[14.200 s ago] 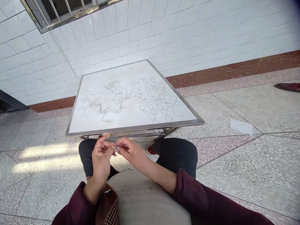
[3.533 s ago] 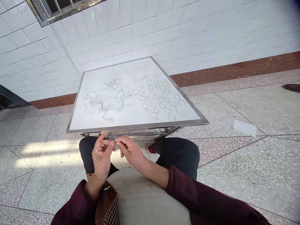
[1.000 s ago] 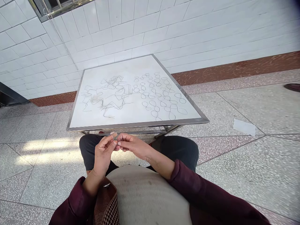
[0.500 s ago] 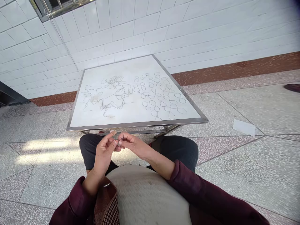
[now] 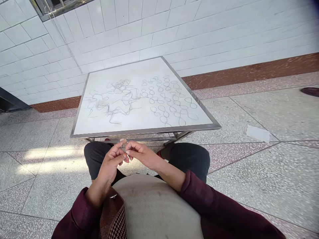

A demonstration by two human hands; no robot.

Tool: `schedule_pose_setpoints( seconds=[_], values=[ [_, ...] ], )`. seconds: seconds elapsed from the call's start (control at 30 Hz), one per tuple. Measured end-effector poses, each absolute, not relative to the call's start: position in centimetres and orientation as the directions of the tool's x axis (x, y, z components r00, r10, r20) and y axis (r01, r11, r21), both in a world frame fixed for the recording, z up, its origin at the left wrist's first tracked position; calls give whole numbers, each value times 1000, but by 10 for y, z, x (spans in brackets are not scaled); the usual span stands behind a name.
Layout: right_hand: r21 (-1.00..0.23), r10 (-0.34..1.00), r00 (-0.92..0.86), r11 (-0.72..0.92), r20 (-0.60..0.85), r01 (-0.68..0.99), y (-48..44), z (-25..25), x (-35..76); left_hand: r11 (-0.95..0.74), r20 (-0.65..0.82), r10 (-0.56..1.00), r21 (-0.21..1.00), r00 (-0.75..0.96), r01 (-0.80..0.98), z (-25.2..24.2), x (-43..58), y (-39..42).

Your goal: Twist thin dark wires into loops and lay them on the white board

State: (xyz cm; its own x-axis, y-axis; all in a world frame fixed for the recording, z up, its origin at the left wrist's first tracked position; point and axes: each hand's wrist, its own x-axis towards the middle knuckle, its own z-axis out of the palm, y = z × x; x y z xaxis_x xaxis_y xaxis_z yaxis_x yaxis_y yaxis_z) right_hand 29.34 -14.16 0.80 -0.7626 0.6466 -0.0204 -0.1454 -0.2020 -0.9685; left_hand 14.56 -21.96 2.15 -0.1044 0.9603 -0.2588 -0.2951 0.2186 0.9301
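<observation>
A thin wire loop [image 5: 130, 145] is pinched between my two hands, just below the near edge of the white table [image 5: 129, 127]. My left hand [image 5: 112, 161] grips it from the left with thumb and fingers. From the right, the thumb and fingertips of my right hand [image 5: 141, 154] close on the same wire. On the table's right half lie several wire pieces shaped into double loops [image 5: 163, 109]. Several loose bent wires [image 5: 119, 106] are spread in a tangle on the left half.
The table has a metal rim and stands against a white tiled wall [image 5: 139, 30]. My knees are under its near edge. A white strip [image 5: 258, 133] lies on the floor at the right, and a dark shoe [image 5: 310, 91] shows farther right.
The fingers of my left hand have curled in a little around the wire, and the loop shows more clearly between my hands. The things on the table look the same.
</observation>
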Motion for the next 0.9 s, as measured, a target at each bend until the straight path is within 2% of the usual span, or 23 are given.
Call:
schedule_pose_setpoints(
  seconds=[0.2,0.37,0.47,0.67,0.9],
  values=[
    [-971,631,-775,-198,-22,-134,-143,4,292,212,-236,968,952,-89,-219,21,143,-222],
    [-952,680,-733,-241,-26,-189,-142,5,294,166,-226,969,896,-103,-412,16,149,-224],
    [-942,701,-710,-273,-57,-194,-143,6,294,142,-212,971,880,-107,-453,13,151,-226],
    [-945,713,-697,-272,-71,-182,-147,5,292,90,-142,983,927,-120,-365,11,149,-227],
    [-967,755,-653,-211,-69,-142,-150,9,289,37,-127,968,926,-218,-375,10,151,-224]
  ],
)
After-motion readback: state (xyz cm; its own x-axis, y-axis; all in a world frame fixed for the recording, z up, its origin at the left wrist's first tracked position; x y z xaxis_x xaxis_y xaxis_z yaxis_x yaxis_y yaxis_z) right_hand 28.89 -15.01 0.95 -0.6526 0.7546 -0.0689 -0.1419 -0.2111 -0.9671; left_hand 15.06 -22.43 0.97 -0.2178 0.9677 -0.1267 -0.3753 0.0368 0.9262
